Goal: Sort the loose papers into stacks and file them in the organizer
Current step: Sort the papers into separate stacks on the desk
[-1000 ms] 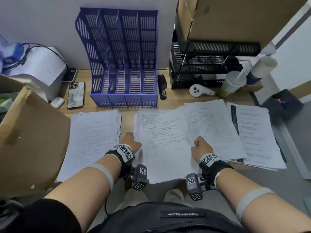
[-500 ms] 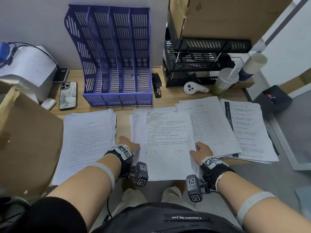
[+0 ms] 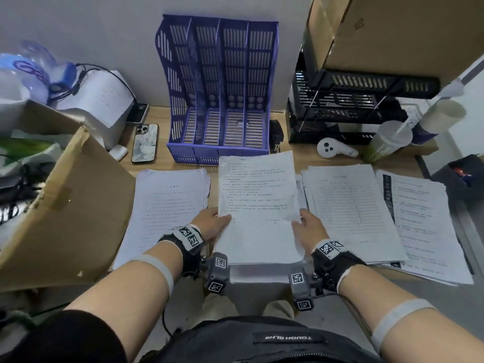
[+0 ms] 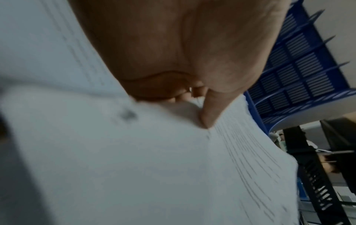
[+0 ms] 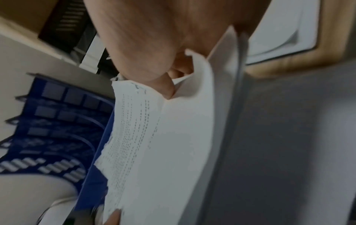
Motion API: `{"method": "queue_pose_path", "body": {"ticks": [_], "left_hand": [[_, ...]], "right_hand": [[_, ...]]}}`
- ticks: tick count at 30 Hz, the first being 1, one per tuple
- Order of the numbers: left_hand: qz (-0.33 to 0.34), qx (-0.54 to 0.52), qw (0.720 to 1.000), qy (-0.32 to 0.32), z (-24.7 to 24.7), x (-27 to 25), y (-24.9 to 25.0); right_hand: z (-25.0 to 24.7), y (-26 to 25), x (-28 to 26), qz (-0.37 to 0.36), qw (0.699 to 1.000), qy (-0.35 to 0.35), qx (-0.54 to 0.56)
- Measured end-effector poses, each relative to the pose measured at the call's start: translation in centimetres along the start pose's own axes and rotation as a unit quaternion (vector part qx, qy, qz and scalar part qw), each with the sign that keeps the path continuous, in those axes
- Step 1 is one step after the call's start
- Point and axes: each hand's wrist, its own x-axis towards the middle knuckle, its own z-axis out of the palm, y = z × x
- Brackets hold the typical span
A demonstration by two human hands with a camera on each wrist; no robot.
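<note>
Both hands hold a thick stack of printed papers (image 3: pixel 258 205) lifted off the desk, its far edge reaching the base of the blue four-slot organizer (image 3: pixel 222 85). My left hand (image 3: pixel 212 222) grips the stack's left edge, thumb on top; in the left wrist view the thumb (image 4: pixel 209 112) presses on the paper stack (image 4: pixel 134 159). My right hand (image 3: pixel 307 226) grips the right edge; the right wrist view shows the thumb (image 5: pixel 165 89) on top of the sheets (image 5: pixel 154 144) and fingers underneath. The organizer's slots look empty. More paper piles lie at the left (image 3: pixel 167 208) and right (image 3: pixel 351 208).
A cardboard box (image 3: pixel 60 205) crowds the left. A phone (image 3: pixel 144 143) and a stapler (image 3: pixel 275 136) flank the organizer. A black mesh rack (image 3: pixel 348 106), a white controller (image 3: pixel 332 148) and cups (image 3: pixel 387 141) stand at the right. A further pile (image 3: pixel 424 224) overhangs the desk edge.
Both hands have taken hold of the middle stack and lifted it off the desk toward the organizer; a second ago they rested at its sides.
</note>
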Motion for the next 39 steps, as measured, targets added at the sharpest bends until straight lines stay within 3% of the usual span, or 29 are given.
{"method": "queue_pose_path", "body": {"ticks": [3, 8, 10, 12, 14, 17, 20, 24, 30, 36, 39], "left_hand": [[0.009, 0.042, 0.996, 0.078, -3.5, -1.2, -0.3], [-0.082, 0.055, 0.967, 0.233, -10.5, -2.0, -4.4], [-0.116, 0.056, 0.949, 0.286, -12.1, -2.4, -5.6], [-0.126, 0.107, 0.935, 0.313, -12.3, -2.4, -5.9], [-0.096, 0.125, 0.942, 0.297, -11.2, -1.8, -5.2], [-0.007, 0.103, 0.972, 0.211, -7.6, 0.0, -3.4], [0.031, 0.078, 0.992, 0.089, -2.7, 0.9, -1.2], [0.035, 0.165, 0.985, -0.022, 1.9, 1.7, 0.5], [0.016, 0.173, 0.984, 0.028, 2.9, 2.2, -0.5], [-0.009, 0.152, 0.987, 0.055, 3.1, 1.9, -0.4], [-0.016, 0.152, 0.987, 0.053, 3.4, 1.4, -0.2]], "right_hand": [[3.3, -3.5, 0.3, -0.036, 0.997, -0.058, 0.024], [9.7, -6.1, 0.8, -0.020, 0.981, -0.192, 0.021], [10.9, -5.9, 1.2, -0.018, 0.985, -0.172, -0.025], [10.4, -4.9, 1.9, 0.000, 0.991, -0.103, -0.086], [8.8, -3.4, 2.4, 0.048, 0.987, -0.007, -0.150], [5.2, -1.0, 2.2, 0.144, 0.966, 0.088, -0.198], [2.4, 1.3, 1.7, 0.202, 0.954, 0.074, -0.211], [1.2, 3.5, 1.0, 0.164, 0.969, 0.054, -0.178], [0.8, 4.1, 0.4, 0.126, 0.982, 0.025, -0.136], [-0.3, 5.4, 0.2, 0.090, 0.989, 0.090, -0.078], [-0.9, 5.6, 0.4, 0.092, 0.992, 0.078, -0.021]]}}
